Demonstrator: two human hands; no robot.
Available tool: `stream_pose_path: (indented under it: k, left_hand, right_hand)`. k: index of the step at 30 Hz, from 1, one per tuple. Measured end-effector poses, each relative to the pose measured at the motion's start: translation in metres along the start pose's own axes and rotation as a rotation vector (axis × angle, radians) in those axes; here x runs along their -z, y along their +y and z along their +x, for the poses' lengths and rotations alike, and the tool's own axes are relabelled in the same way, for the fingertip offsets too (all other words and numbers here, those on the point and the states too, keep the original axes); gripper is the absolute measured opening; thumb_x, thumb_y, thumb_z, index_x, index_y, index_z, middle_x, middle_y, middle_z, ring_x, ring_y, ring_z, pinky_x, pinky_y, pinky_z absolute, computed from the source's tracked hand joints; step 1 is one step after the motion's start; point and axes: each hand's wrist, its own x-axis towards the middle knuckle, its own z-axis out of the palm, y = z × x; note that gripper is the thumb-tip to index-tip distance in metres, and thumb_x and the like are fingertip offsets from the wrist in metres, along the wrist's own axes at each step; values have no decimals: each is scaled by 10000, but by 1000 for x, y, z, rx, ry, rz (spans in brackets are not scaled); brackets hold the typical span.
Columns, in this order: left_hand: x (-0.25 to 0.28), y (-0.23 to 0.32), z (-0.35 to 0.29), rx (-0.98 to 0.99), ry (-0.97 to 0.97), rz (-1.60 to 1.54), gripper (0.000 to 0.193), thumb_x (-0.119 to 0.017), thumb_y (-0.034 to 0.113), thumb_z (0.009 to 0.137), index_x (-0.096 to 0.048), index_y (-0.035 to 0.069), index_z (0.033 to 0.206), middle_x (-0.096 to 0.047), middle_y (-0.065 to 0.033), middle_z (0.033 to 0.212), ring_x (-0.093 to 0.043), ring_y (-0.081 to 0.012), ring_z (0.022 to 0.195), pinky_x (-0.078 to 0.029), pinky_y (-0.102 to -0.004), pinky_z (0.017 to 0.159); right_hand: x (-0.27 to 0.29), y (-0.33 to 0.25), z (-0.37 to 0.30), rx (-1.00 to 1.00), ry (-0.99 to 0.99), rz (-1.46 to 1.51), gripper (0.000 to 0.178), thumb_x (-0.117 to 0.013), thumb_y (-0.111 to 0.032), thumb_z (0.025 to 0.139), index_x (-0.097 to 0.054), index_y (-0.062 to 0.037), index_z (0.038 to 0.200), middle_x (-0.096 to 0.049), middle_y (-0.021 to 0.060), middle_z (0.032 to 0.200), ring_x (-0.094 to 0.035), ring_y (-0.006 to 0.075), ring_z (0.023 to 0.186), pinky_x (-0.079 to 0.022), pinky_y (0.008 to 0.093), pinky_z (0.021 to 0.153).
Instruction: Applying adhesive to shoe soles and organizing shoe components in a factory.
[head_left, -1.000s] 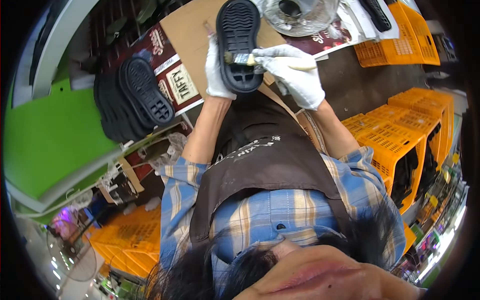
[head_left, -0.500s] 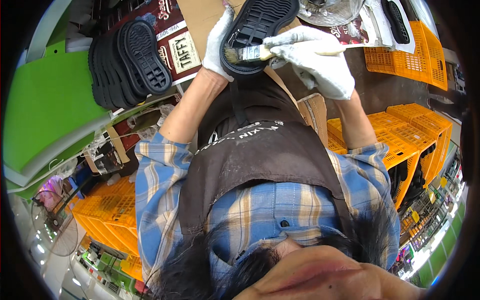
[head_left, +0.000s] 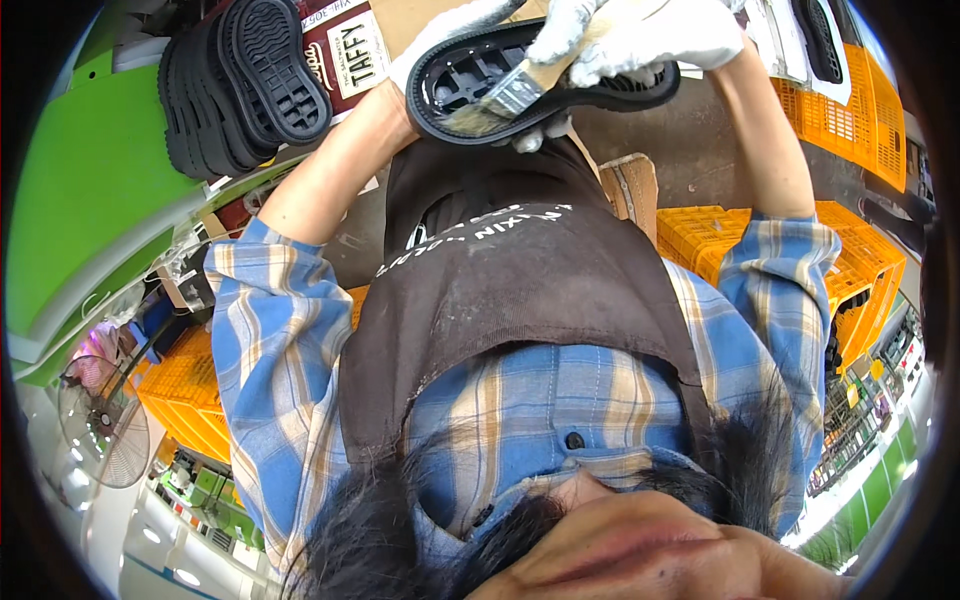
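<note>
A black shoe sole with a ribbed, gridded inner face lies tilted sideways in front of my apron. My white-gloved left hand grips it at the left end and far edge. Gloved fingertips show under its near edge. My gloved right hand closes on a flat paintbrush with a wooden handle and metal ferrule. The pale bristles press against the sole's near rim, which looks wet. Part of the sole is hidden behind my right hand. To the left, several black soles stand in a leaning row.
A green surface lies at left beside a printed dark red box. Orange plastic crates stand at right, with more orange crates behind my right arm. Another sole rests at far right. A fan stands lower left.
The sole has turned from nearly upright to lying sideways. The brush has shifted from its inner left part to the near rim. My right hand has moved farther away.
</note>
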Motion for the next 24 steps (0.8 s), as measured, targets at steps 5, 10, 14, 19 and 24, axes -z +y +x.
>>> stream_pose_path:
  k: [5,10,14,19,24]
  left_hand:
    - [5,1,-9,100,138,34,728,-429,581,936,-482,-72,1252,-592,-358,973,-616,-521,822,-562,-579,646]
    - [40,12,-16,148,-119,247,731,-351,561,970,-494,-97,1254,-605,-341,1068,-676,-419,848,-592,-472,727]
    - [40,13,-18,72,33,132,787,-356,602,949,-473,-103,1279,-594,-394,998,-655,-497,777,-588,-504,662]
    - [16,-2,-22,-302,274,271,770,-317,615,956,-471,-62,1289,-627,-330,965,-668,-417,763,-591,-458,643]
    - [33,-24,-10,-912,299,518,606,-643,195,909,-351,92,1430,-526,-108,1342,-545,-258,1198,-421,-443,1054]
  right_hand:
    - [13,-3,-20,-5,1,50,268,-713,5,807,-667,82,1059,-693,171,1045,-667,220,946,-556,305,824]
    - [22,6,-54,-106,94,-48,259,-707,-40,839,-672,72,1069,-692,162,1040,-654,223,936,-542,314,825]
    - [23,-14,-72,-247,181,-480,241,-691,-70,819,-676,39,1033,-675,120,1043,-637,180,942,-514,304,827]
    - [29,-16,-97,-309,858,-568,255,-691,-185,878,-689,-62,1102,-695,0,873,-579,30,687,-457,165,561]
    - [62,33,-87,-354,1195,-558,256,-698,-235,863,-717,-35,1021,-699,51,847,-612,97,720,-494,236,636]
